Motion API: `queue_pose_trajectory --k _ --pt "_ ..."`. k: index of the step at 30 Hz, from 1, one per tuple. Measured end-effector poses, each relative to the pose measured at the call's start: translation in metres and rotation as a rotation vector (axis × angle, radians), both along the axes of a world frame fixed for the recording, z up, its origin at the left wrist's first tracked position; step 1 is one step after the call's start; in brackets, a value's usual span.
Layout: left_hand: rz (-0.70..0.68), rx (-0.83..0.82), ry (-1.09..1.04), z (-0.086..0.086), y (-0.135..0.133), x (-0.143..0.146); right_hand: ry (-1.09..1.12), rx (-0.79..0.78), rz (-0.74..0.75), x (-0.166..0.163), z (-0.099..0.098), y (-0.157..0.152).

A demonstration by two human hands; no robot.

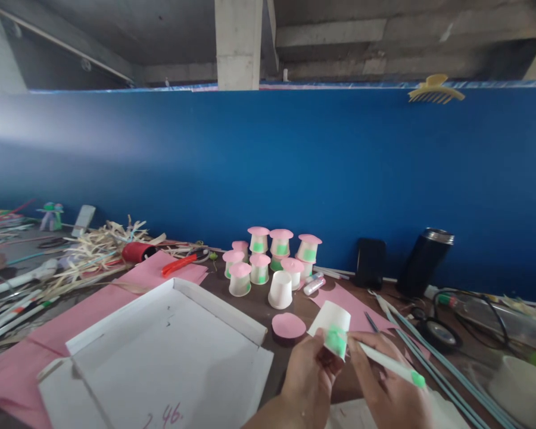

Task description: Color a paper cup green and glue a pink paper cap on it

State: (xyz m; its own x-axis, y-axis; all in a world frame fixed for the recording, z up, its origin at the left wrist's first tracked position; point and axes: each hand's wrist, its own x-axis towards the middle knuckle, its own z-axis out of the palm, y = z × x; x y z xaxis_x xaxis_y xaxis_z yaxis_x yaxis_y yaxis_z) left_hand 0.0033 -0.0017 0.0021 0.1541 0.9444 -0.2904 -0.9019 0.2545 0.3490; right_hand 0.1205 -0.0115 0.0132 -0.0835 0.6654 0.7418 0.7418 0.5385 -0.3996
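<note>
My left hand [310,372] grips a white paper cup [329,319], tilted, with a bright green patch of colour on its side near the rim. In my right hand [384,381] is a white marker with a green end [395,364], its tip against or close to the green patch; my fingers partly hide the tip. Just beyond the hands stand a plain upside-down paper cup [280,291] and a pink paper disc [288,325]. Behind them are several upside-down cups with green marks and pink paper discs on top, some stacked, such as the front cup [240,283].
A white cardboard box lid [170,357] lies at left over pink paper [22,372]. Orange-red scissors [178,265], a red roll [137,252] and paper strips [116,238] sit behind. To the right are a phone [370,262], a black flask [425,262] and blue-grey strips [429,357].
</note>
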Motion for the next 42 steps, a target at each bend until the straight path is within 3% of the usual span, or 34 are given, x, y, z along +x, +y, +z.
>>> queue_pose_trajectory --k 7,14,19,26,42 --pt "0.000 -0.024 0.018 0.0043 -0.0010 -0.0007 0.003 -0.008 -0.021 -0.0014 0.0032 -0.0016" --pt "0.007 -0.020 0.003 -0.0019 -0.0004 0.0009 -0.008 -0.008 -0.003 -0.0014 0.0028 -0.0002" --pt "0.006 0.012 0.003 -0.0041 0.0020 0.0013 -0.046 -0.089 0.045 -0.0015 0.0027 -0.0012" --pt "0.000 -0.092 -0.004 0.0010 0.0021 0.0006 0.040 0.010 -0.038 0.0043 0.0026 -0.0007" --pt "-0.012 -0.039 0.010 0.0005 0.0011 0.0022 -0.046 0.027 -0.085 0.0043 0.0012 0.0018"
